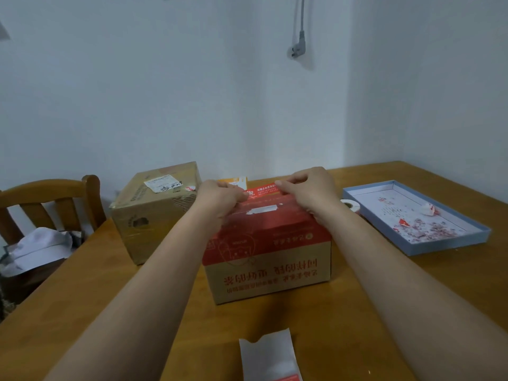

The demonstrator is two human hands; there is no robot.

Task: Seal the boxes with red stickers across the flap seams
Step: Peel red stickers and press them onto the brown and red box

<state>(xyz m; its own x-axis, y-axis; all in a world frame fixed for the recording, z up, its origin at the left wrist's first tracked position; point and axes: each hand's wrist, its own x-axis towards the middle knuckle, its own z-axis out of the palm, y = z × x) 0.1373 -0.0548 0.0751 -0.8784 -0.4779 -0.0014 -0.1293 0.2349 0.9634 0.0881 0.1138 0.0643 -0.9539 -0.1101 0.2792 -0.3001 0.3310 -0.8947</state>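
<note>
A red-topped cardboard box with red print on its front stands in the middle of the wooden table. Over its far top edge I stretch a red sticker with white writing. My left hand pinches the sticker's left end and my right hand pinches its right end. A white label remnant lies along the box's top seam. Behind and to the left stands a plain brown box bearing a white shipping label.
A shallow blue tray with torn red and white scraps lies at right, a roll of backing tape beside it. A white backing strip lies near the table's front edge. A wooden chair holding white cloth stands at left. A small orange-white carton sits behind the boxes.
</note>
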